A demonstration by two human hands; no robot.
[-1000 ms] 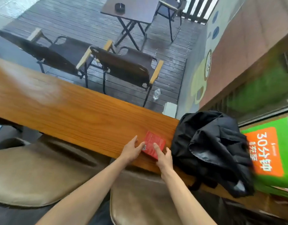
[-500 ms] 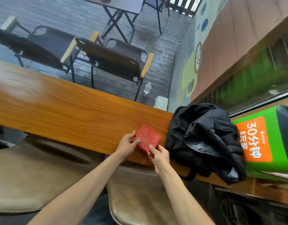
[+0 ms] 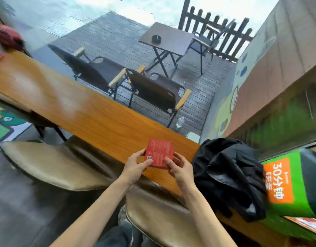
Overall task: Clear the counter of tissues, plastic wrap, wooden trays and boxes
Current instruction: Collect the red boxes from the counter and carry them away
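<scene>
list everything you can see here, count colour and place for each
flat red printed box: 1, red, over the counter's near edge, held in both hands
long wooden counter: 1, orange-brown, running left to right
crumpled black jacket: 1, black, on the counter right of the box
green and orange delivery bag: 1, far right
tan cushioned stools: 2, below the counter
dark folding chairs: 2, on the deck outside
folding outdoor table: 1, dark, behind the chairs
clear plastic bottle: 1, on the deck
left hand: 1, gripping the box's left side
right hand: 1, gripping its right side

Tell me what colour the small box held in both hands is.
Red with white print on the small box, seen best in the head view, the only one.
</scene>
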